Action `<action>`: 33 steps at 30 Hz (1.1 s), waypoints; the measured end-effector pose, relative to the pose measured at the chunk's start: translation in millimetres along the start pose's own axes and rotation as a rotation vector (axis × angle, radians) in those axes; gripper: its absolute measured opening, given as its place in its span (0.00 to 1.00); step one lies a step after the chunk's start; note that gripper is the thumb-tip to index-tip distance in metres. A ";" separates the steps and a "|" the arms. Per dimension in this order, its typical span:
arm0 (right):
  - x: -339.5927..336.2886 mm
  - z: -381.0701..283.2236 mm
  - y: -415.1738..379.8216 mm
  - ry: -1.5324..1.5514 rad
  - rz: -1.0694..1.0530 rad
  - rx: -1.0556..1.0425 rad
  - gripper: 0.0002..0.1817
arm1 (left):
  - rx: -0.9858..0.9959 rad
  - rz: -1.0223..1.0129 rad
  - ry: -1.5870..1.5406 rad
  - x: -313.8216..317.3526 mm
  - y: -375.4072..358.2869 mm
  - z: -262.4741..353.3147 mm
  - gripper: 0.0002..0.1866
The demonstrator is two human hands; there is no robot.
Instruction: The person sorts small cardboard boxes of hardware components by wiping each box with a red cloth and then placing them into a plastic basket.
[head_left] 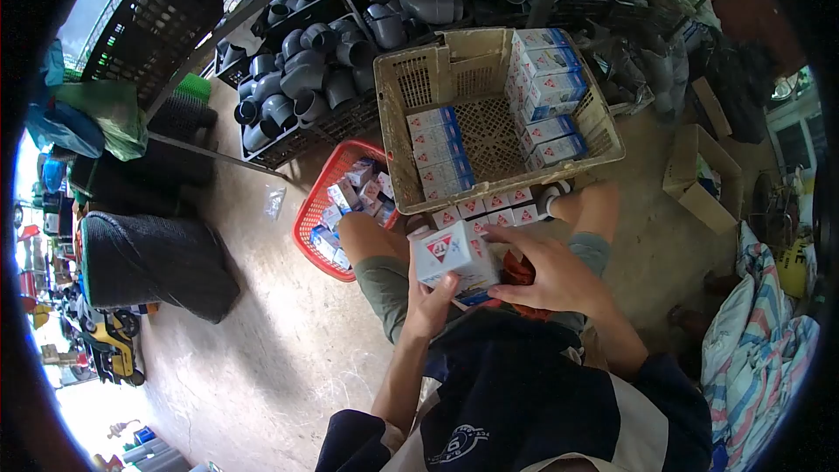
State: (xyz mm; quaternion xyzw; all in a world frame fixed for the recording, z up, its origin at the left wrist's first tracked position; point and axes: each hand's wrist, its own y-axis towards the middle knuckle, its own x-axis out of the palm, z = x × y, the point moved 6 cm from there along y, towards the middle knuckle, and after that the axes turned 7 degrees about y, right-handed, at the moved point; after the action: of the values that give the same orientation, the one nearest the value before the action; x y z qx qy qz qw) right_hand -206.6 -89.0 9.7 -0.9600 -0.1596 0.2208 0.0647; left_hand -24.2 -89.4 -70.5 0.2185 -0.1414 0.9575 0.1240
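Observation:
In front of my lap, my left hand (430, 301) grips a small white cardboard box (446, 255) with a red triangle logo on its top, thumb pressed on the near side. My right hand (555, 275) is at the box's right side, fingertips and thumb against its edge. Something red-orange (517, 280) shows below the right fingers; I cannot make out what it is. Just ahead stands a dirty beige plastic crate (500, 183) with stacks of similar white and blue boxes along its left and right sides. More of these boxes (498, 203) sit in rows below its near rim.
A red basket (306, 218) of jumbled small boxes stands beside my left leg. Black crates of grey pipe elbows (306, 79) are behind it. A dark mesh roll (157, 262) lies left, an open carton (703, 179) right, and a striped sheet (752, 341) at the far right.

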 end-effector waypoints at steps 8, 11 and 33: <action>3.4 -3.5 15.6 -0.141 -0.034 -0.070 0.35 | 0.063 -0.130 0.079 2.4 7.1 27.1 0.45; -6.8 -10.3 21.5 -0.235 0.032 -0.091 0.35 | 0.120 -0.133 0.140 0.4 12.4 44.3 0.47; -71.3 45.9 281.4 -1.015 0.251 -0.077 0.31 | 0.146 0.430 -0.227 -206.9 111.4 -71.2 0.23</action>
State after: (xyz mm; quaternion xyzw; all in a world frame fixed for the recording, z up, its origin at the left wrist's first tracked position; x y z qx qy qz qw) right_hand -209.5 -375.1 -57.4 -0.7457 -0.0626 0.6581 -0.0830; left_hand 96.0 -206.2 -250.0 0.2981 -0.1279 0.9389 -0.1152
